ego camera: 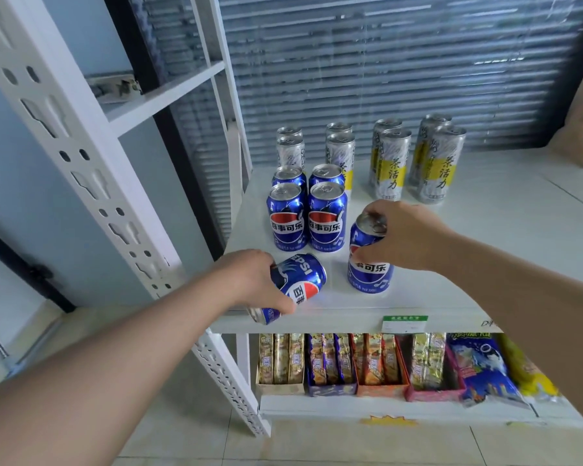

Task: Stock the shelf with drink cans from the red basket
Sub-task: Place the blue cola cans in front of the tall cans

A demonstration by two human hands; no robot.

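Observation:
My left hand [249, 280] grips a blue Pepsi can [297, 284] that lies tilted on its side over the front edge of the white shelf [451, 297]. My right hand [404, 233] holds a second blue Pepsi can [371, 274] by its top; this can stands upright on the shelf. Behind them several blue Pepsi cans [307, 216] stand in two short rows. Further back stand several tall silver and yellow tea cans [387, 163]. The red basket is out of view.
A white perforated upright [81, 156] of the rack rises at the left. A green price label [405, 322] sits on the shelf's front lip. The lower shelf holds boxes of snack packets [350, 364] and blue bags [478, 368]. Window blinds [384, 62] hang behind.

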